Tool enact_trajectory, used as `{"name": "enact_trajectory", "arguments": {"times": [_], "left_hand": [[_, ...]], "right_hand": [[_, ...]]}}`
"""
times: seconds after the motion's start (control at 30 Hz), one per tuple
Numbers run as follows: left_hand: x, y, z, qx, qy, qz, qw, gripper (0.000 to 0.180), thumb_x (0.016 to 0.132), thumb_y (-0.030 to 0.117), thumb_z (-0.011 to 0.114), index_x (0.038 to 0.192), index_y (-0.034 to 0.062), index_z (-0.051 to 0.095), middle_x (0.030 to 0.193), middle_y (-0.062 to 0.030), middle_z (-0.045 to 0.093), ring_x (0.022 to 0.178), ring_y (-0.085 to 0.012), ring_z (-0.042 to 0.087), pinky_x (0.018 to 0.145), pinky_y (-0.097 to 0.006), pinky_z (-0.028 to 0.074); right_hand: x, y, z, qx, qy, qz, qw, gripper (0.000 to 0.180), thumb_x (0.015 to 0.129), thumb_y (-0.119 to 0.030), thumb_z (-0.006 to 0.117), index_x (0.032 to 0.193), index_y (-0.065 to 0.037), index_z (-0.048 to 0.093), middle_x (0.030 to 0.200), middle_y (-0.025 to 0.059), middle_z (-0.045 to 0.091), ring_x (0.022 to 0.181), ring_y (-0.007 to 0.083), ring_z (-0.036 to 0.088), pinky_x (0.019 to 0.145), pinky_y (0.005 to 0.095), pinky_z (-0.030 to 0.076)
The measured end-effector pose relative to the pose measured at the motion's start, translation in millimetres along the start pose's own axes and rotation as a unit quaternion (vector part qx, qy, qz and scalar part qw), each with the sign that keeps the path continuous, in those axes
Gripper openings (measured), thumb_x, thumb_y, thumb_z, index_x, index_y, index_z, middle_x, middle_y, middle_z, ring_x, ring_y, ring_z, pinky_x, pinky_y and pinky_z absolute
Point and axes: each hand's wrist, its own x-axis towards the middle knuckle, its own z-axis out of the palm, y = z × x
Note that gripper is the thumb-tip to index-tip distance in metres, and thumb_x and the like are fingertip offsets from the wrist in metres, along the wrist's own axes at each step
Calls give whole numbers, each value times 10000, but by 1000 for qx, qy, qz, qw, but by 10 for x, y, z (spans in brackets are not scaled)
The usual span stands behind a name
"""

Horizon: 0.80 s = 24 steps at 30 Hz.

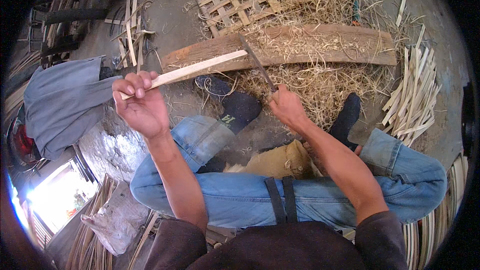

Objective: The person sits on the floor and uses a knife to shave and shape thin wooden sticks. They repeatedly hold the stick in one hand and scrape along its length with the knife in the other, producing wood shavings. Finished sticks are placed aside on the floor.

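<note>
My left hand (142,102) is closed round the near end of a pale, flat strip of split bamboo or wood (200,65). The strip slants up to the right, over the left part of a long brown board (330,45). In my right hand (288,106) is a knife (259,65) with a long, narrow dark blade; the fingers wrap its handle. The blade's upper part meets or lies very near the strip's far end; whether they touch I cannot tell. Curled shavings (305,85) lie on the board and heap up around it.
A woven lattice of strips (235,0) lies beyond the board. Cut pale strips (412,90) form a pile at the right. Grey cloth (70,100) hangs at the left, with a pale sack (120,220) below it. My dark-socked feet (242,110) flank the shavings.
</note>
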Motion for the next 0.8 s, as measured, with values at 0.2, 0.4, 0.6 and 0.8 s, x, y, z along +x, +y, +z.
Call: {"name": "enact_trajectory", "arguments": {"times": [0.2,0.4,0.6,0.8], "left_hand": [[-32,22,-102,19,20,-3,1000,310,951,392,503,825,117,438,726,-4,427,794,-184,458,856,-393,407],[-91,6,-98,77,129,61,987,292,946,378,553,867,107,477,797,-28,531,787,-171,535,773,-367,488],[-112,-5,101,398,190,218,870,280,922,306,617,857,45,538,805,-89,647,667,-127,592,615,-270,518],[-151,88,24,506,197,246,803,293,878,271,685,807,15,560,748,-76,640,689,-127,610,643,-246,495]], "right_hand": [[-104,62,-20,69,5,83,994,329,826,-192,573,982,74,460,732,285,598,738,470,601,683,521,483],[-167,138,53,25,41,67,997,346,822,-209,607,994,55,466,779,280,625,760,453,624,680,517,495],[-184,-430,-176,46,1,91,995,390,840,-264,639,995,47,464,808,279,632,794,451,629,702,502,508],[-575,-1693,-454,202,-14,-91,975,378,834,-242,652,973,51,460,828,291,627,770,463,627,688,500,521]]}}
